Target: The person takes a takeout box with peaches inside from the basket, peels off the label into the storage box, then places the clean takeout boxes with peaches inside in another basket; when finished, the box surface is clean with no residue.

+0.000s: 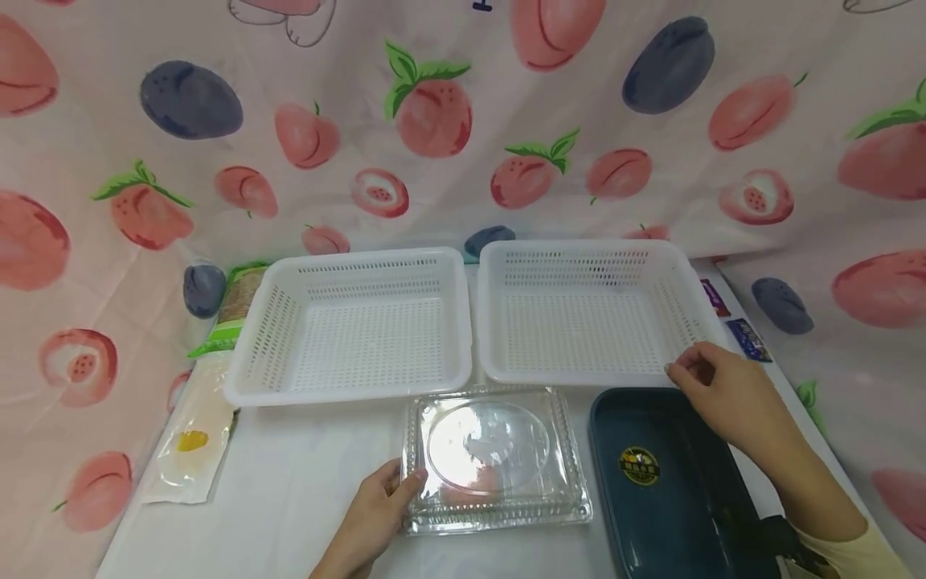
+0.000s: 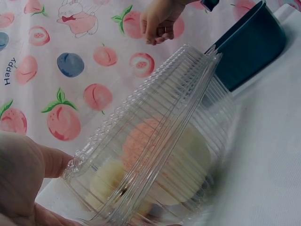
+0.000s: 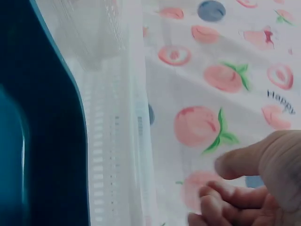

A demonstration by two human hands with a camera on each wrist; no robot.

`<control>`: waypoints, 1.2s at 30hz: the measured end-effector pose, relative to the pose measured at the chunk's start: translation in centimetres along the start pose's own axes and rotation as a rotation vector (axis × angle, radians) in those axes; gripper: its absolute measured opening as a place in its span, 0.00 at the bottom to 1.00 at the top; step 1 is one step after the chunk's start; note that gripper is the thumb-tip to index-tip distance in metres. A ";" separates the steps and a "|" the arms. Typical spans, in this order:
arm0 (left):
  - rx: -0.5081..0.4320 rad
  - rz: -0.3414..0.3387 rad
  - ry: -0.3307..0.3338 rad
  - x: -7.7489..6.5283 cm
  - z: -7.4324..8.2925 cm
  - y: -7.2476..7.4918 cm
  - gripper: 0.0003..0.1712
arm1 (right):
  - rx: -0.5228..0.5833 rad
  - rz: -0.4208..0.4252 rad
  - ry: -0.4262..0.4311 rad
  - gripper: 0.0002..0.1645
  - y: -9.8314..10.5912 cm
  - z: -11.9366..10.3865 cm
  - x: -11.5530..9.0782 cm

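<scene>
Fruit-patterned pink cloth [image 1: 448, 185] hangs behind a white worktop [image 1: 311, 466].

Head view: at the front centre, a clear plastic container [image 1: 499, 462] has its left edge gripped by the person's left hand [image 1: 379, 507], thumb on top. Behind it are two white baskets side by side, the left basket [image 1: 376, 346] and the right basket [image 1: 571, 338]. To its right is a dark blue bin [image 1: 687, 498] with a round sticker [image 1: 640, 466]. Packets lie beyond the baskets at both sides. The right hand [image 1: 727, 394], fingers loosely bent, holds nothing. Steadying the container appears to be the step in hand; moving it would call for a firm grip, perhaps both hands.

Left wrist view: through the container's side show a pink lump [image 2: 141, 141] and pale rounded shapes [image 2: 188, 165], too blurred to identify; from above, glare mostly hides these contents. The bin's tall outer wall shows here too.

Right wrist view: a gap parts the right thumb from the bent fingers. From overhead this hand seems to overlap the right basket's corner; here it appears against the cloth, apart from any basket.
</scene>
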State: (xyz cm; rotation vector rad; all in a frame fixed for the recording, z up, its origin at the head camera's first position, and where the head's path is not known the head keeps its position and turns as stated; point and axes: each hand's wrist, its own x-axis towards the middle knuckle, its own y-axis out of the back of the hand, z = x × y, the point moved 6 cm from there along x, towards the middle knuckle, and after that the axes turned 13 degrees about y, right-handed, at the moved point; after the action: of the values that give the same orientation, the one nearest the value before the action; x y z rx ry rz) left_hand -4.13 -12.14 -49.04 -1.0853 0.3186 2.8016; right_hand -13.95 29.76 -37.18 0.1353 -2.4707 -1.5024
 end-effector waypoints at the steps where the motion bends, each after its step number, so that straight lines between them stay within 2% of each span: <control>1: 0.000 -0.002 -0.001 0.0 0.0 0.0 0.48 | -0.002 0.040 -0.011 0.15 0.3 0.4 0.1; 5: 0.000 -0.010 -0.001 -0.1 0.1 -0.1 0.48 | 0.027 0.180 -0.077 0.17 0.9 2.4 0.2; 12: 0.004 -0.004 -0.004 0.0 0.0 0.0 0.46 | 0.066 0.302 -0.226 0.27 0.5 6.3 0.5; 15: 0.005 -0.007 -0.005 -0.1 0.1 0.0 0.48 | 0.083 0.289 -0.283 0.32 0.0 8.3 0.7; 18: 0.016 -0.007 -0.008 -0.1 0.1 0.0 0.50 | 0.132 0.211 -0.362 0.38 -0.8 10.4 0.8; 23: 0.025 0.004 -0.017 0.0 0.1 0.1 0.49 | 0.237 0.118 -0.459 0.39 -2.4 12.2 0.5; 31: 0.031 0.001 -0.021 0.0 0.0 0.1 0.49 | 0.272 0.193 -0.460 0.37 -3.4 12.2 1.1; 36: 0.035 0.010 -0.016 -0.1 0.0 0.1 0.50 | 0.261 0.202 -0.472 0.36 -3.7 12.3 1.2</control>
State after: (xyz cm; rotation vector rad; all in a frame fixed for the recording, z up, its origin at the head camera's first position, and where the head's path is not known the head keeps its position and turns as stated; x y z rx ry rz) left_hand -4.09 -12.23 -49.01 -1.0561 0.3718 2.8010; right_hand -18.38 38.37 -45.65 -0.4628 -2.9273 -1.2312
